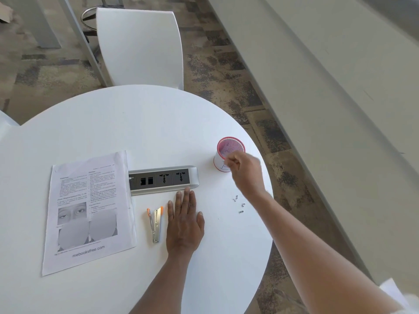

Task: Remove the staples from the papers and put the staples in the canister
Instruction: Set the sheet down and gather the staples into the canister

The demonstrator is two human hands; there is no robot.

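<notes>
White desk (136,123); red mesh canister (229,152) with white wrap; orange-tipped steel staple remover (155,223); black-and-white printed papers (88,211); mottled brown-grey carpet (226,71).

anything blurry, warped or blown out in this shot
Head view: the right hand at the canister is smeared by motion; the white table is washed out with almost no shadows; the wide lens curves the wall base at right; the left hand and papers are sharp.
</notes>
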